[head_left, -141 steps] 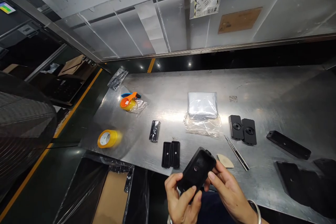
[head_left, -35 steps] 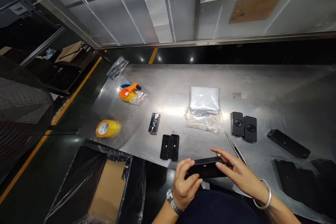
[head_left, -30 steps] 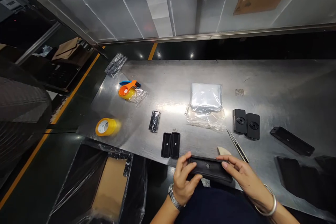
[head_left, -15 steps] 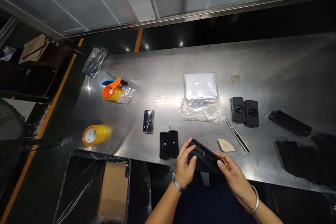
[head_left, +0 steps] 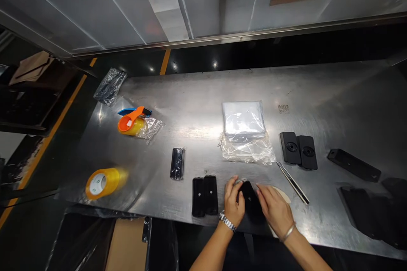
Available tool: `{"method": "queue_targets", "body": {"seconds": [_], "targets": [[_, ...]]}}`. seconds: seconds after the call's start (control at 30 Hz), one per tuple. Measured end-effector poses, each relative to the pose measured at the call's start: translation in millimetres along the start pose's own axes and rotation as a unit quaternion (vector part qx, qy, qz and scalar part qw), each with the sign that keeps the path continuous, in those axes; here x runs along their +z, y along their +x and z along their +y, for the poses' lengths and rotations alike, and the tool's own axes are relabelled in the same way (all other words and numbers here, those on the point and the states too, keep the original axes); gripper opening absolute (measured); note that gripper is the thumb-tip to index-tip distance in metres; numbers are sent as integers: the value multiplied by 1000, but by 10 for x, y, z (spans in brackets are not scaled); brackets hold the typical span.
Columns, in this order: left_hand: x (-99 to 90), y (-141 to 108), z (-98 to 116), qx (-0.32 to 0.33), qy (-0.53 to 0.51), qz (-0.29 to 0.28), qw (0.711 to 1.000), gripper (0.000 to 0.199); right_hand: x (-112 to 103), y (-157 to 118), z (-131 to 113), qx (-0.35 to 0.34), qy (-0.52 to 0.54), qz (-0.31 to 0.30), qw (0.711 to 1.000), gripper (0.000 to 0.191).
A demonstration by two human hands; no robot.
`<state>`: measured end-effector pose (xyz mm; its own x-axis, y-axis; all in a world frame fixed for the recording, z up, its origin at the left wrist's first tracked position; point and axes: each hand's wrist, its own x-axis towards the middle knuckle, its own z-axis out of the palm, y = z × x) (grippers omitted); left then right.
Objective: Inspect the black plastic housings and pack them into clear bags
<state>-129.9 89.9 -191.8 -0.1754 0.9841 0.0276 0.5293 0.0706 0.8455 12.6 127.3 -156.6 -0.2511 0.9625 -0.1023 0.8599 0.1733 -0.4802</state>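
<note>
A black rectangular case (head_left: 252, 203) is between my two hands at the table's front edge. My left hand (head_left: 234, 205), with a metal watch on its wrist, grips its left side with curled fingers. On its right side, my right hand (head_left: 276, 209) holds the edge, a bangle at the wrist. A cream wedge-shaped piece (head_left: 282, 194) is partly hidden beneath my right hand. To the left lie two open black trays (head_left: 199, 203), (head_left: 210, 201) side by side. Further right are a pen-like tool (head_left: 294, 184) and two black blocks (head_left: 290, 147), (head_left: 308, 152) with round fittings.
The metal table (head_left: 190, 101) bears a stack of clear bags (head_left: 243, 118), a wrapped black piece (head_left: 177, 164), an orange tape dispenser (head_left: 132, 120) and a yellow tape roll (head_left: 102, 183). More black cases (head_left: 369, 214) lie at right. A lined box (head_left: 127, 245) stands below.
The case has been lowered towards the tabletop and turned more upright in view. Both hands moved with it, my right hand now partly over the cream piece. The camera view has shifted upward.
</note>
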Motion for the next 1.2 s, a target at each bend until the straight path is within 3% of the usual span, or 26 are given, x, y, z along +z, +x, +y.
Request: {"method": "queue_targets", "body": {"seconds": [0.1,0.2,0.33,0.47,0.57,0.7,0.83,0.93,1.07,1.2], "targets": [[-49,326,35,-35,66,65,995,39,22,511,-3,-24,-56,23,998,33],[-83,809,53,-35,119,73,990,43,105,874,31,-1,-126,48,991,34],[-101,1328,41,1,141,25,990,23,199,1030,103,19,-187,66,980,37],[-92,1537,81,4,134,9,991,22,238,1033,173,0,-196,65,978,28],[-102,1523,175,-9,107,17,994,24,223,1015,210,-24,-172,77,982,23],[-126,1259,302,-47,32,48,997,40,140,949,223,-76,-108,101,986,21],[-25,884,378,-112,-103,19,988,19,26,798,173,-114,-29,113,987,26],[123,730,428,-190,-222,-8,956,30,-54,627,101,-120,19,110,986,24],[232,692,490,-268,-361,-14,893,35,-122,400,18,-115,88,95,985,17],[176,658,545,-308,-443,-19,842,37,-175,307,1,-29,156,132,978,37]]}}
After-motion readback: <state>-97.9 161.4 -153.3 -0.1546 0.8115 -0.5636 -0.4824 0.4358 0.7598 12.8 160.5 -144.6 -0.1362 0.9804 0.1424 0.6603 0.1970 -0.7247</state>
